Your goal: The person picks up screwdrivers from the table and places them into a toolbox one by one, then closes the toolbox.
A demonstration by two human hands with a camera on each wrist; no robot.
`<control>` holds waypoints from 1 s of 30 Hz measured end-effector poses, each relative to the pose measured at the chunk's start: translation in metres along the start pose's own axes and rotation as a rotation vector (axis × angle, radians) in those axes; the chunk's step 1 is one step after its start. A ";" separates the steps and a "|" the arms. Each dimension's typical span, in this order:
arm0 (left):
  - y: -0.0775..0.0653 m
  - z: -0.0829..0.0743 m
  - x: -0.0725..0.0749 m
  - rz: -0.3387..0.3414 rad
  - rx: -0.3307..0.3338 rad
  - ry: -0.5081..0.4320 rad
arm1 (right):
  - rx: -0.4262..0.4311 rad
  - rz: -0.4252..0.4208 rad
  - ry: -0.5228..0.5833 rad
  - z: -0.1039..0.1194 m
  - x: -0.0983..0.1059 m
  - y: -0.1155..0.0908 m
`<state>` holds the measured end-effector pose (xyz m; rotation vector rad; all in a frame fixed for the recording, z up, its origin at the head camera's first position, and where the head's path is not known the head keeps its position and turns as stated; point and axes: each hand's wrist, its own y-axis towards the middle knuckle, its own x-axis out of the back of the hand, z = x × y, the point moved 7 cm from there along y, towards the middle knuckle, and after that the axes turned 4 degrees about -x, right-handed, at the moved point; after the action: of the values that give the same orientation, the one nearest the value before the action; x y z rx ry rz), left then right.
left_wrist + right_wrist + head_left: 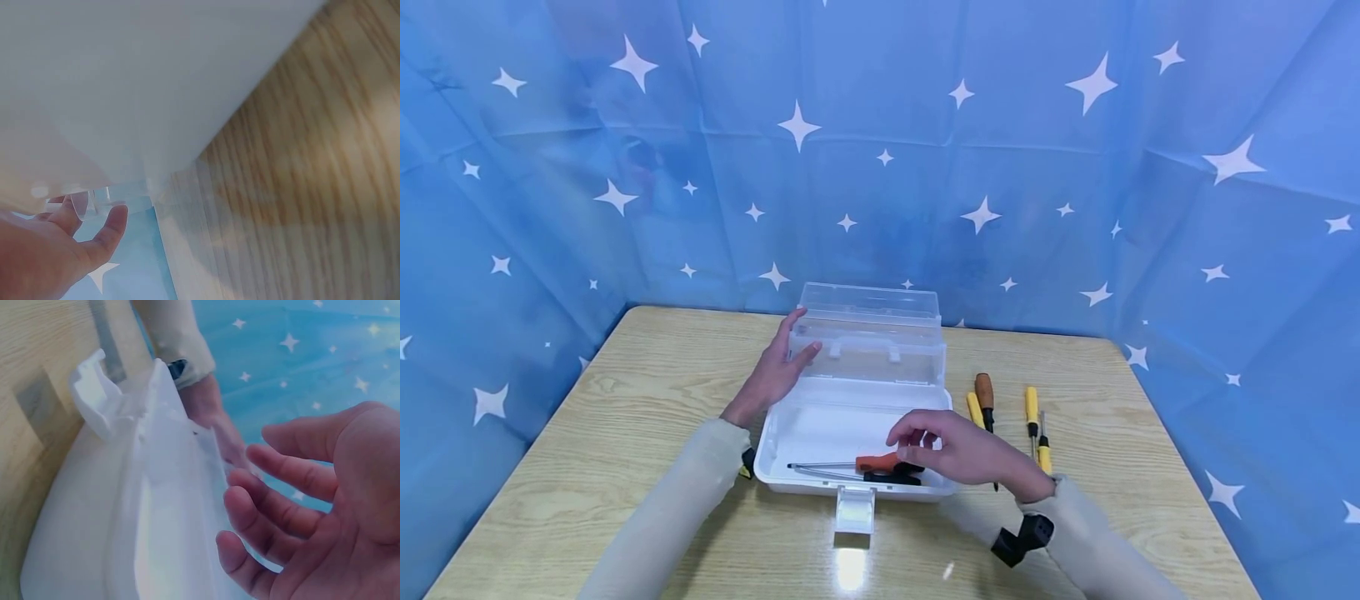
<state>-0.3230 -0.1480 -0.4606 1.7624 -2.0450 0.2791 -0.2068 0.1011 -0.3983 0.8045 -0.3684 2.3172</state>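
A white plastic toolbox (853,417) stands with its clear lid (868,321) swung up at the back. My left hand (775,371) holds the lid's left edge; in the left wrist view, thumb and fingers (114,228) lie on either side of clear plastic. Over the box's right front part hovers my right hand (958,446), fingers loosely bent. The right wrist view shows nothing in its grasp. Below it, inside the box, lie an orange-handled screwdriver (872,463) and a black-handled screwdriver (891,479), shafts pointing left. The right hand partly covers the handle ends.
Right of the box lie a brown-handled screwdriver (984,390) and several yellow-handled screwdrivers (1032,404) on the wooden table (625,400). The box's front latch (854,510) hangs down over the table. A blue star-patterned curtain (880,175) encloses the back and sides.
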 end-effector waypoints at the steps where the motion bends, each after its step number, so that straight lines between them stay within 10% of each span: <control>1: 0.000 0.000 0.000 -0.001 0.002 -0.001 | -0.007 -0.006 0.004 0.000 0.002 -0.002; 30: -0.001 -0.002 0.000 0.005 0.009 -0.006 | -0.086 -0.137 0.013 -0.022 0.037 -0.026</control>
<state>-0.3220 -0.1471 -0.4595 1.7662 -2.0557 0.2853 -0.2219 0.1486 -0.3909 0.7482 -0.3925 2.1638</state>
